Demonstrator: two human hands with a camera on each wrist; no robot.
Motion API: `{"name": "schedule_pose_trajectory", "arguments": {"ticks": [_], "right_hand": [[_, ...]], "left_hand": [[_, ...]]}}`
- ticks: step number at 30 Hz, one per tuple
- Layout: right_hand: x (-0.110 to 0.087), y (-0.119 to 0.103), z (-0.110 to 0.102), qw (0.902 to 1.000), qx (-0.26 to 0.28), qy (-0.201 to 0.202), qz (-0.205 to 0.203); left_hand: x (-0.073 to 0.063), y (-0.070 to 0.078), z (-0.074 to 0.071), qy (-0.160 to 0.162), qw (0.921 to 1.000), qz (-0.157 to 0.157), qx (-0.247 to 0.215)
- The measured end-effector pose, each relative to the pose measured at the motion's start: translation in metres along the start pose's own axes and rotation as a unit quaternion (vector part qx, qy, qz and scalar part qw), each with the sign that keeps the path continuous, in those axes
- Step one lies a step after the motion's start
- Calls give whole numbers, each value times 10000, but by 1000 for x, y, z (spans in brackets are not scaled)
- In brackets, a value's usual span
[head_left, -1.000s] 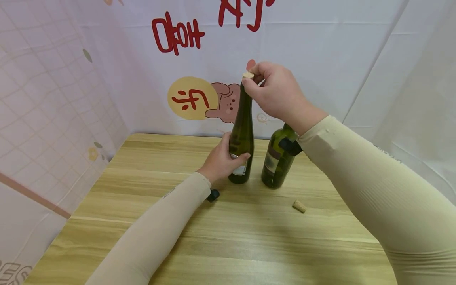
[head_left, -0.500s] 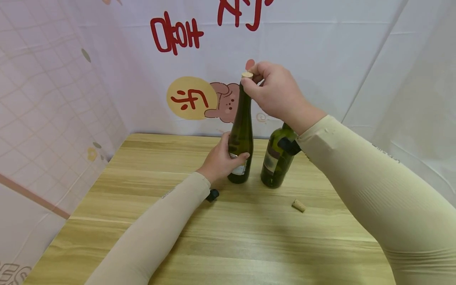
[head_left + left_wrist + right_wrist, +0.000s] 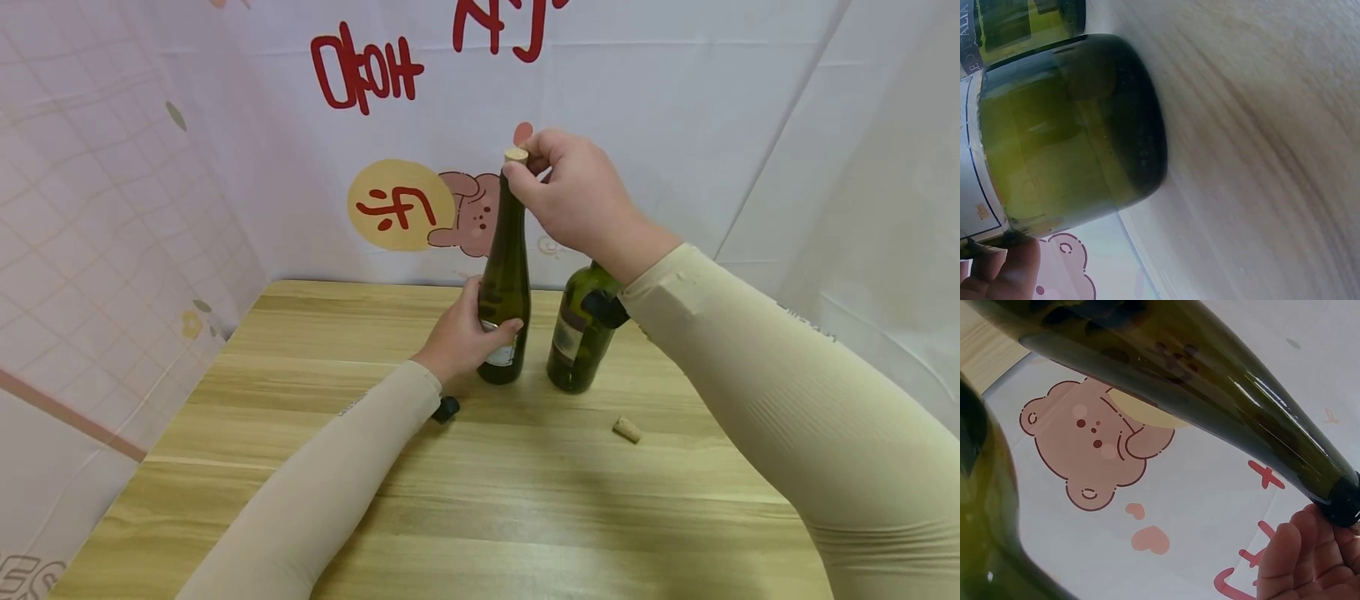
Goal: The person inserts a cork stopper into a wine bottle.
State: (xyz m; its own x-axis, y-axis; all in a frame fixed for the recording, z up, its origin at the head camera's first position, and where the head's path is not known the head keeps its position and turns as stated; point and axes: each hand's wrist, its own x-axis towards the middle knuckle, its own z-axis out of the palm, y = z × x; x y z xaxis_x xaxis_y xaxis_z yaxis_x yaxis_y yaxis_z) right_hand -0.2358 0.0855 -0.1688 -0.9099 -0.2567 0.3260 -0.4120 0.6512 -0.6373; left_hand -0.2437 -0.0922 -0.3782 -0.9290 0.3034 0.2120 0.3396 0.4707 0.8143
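A tall green wine bottle (image 3: 507, 279) stands upright on the wooden table. Low on its body, around the pale label (image 3: 501, 357), my left hand (image 3: 465, 337) grips it with the thumb across the front. At the bottle's mouth my right hand (image 3: 573, 187) pinches a cork (image 3: 516, 156) between thumb and fingers; the cork's pale top shows above the neck. From the left wrist, the bottle's base (image 3: 1085, 125) appears close to the tabletop, with fingers (image 3: 1016, 269) along its side. In the right wrist view, curled fingers (image 3: 1310, 550) lie by the dark neck rim (image 3: 1342, 499).
A second, shorter green bottle (image 3: 573, 354) stands just right of the first, its top hidden behind my right wrist. Nearer me, a loose cork (image 3: 627, 429) lies on the table (image 3: 480, 500). A white printed cloth (image 3: 637, 92) hangs behind the table's back edge.
A little more of the cork's side shows above the bottle's mouth. Both hands keep their holds, and the head view has shifted slightly.
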Motion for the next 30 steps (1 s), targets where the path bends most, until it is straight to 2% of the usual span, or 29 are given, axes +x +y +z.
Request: {"name": "schedule_pose_trajectory", "arguments": {"ticks": [9,15,26,30], "right_hand": [[2,2,0,9998,-170,-137,1],[0,8,2,9994,-197,-224,-158],[-22,20,-7,9988,-376,17,-308],[-33,25,-13,9979,-327,214,-515]], "left_hand": [[7,-5,1,49,9999,-1,103],[12,-8,1,92,9998,-18,192],[13,-7,5,189,9996,-90,173],[13,-7,5,221,9996,-66,178]]}}
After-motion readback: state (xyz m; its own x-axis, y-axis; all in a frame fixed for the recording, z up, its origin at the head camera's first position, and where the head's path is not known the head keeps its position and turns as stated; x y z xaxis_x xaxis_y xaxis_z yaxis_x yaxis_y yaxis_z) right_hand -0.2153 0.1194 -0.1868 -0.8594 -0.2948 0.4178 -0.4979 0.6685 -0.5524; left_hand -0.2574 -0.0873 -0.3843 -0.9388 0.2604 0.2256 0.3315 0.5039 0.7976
